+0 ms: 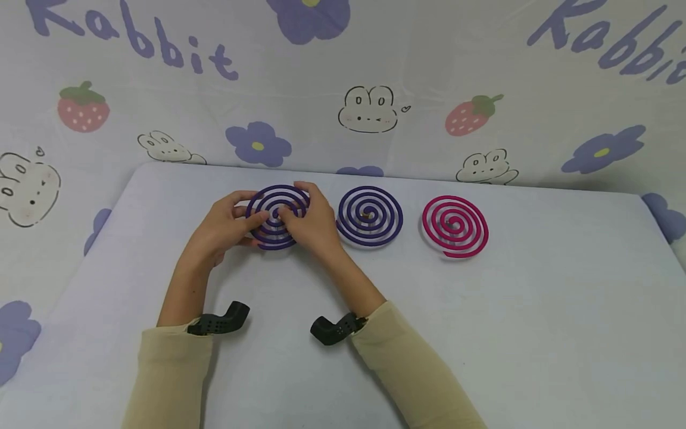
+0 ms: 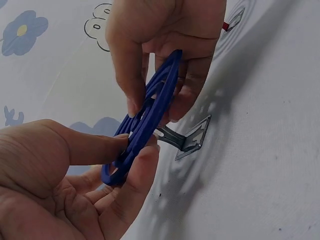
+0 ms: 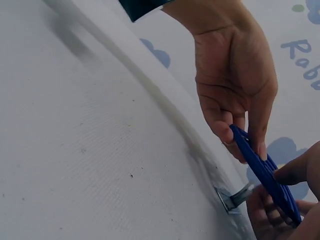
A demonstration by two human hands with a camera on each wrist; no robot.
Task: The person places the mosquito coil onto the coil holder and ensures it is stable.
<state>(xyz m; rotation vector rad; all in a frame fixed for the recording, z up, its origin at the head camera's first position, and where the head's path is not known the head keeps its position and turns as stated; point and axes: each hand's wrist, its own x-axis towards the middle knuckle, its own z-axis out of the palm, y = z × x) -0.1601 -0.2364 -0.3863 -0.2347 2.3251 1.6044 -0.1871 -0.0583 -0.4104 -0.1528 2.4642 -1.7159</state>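
Both hands hold a blue-purple mosquito coil (image 1: 276,213) at the left of the table. My left hand (image 1: 218,225) pinches its left side, thumb on top and fingers underneath. Across from it, my right hand (image 1: 316,223) grips the right side, thumb near the centre. In the left wrist view the coil (image 2: 145,127) is tilted above the table, with a small bent metal stand (image 2: 190,140) under it. The right wrist view shows that stand (image 3: 230,200) too, its foot on the table. Whether the stand's tip engages the coil's centre is hidden by fingers.
To the right, a second purple coil (image 1: 370,241) sits raised on a stand, followed by a pink coil (image 1: 455,223), also raised. The white table (image 1: 536,322) meets a patterned cloth (image 1: 300,89) behind. Each wrist wears a black device (image 1: 220,322).
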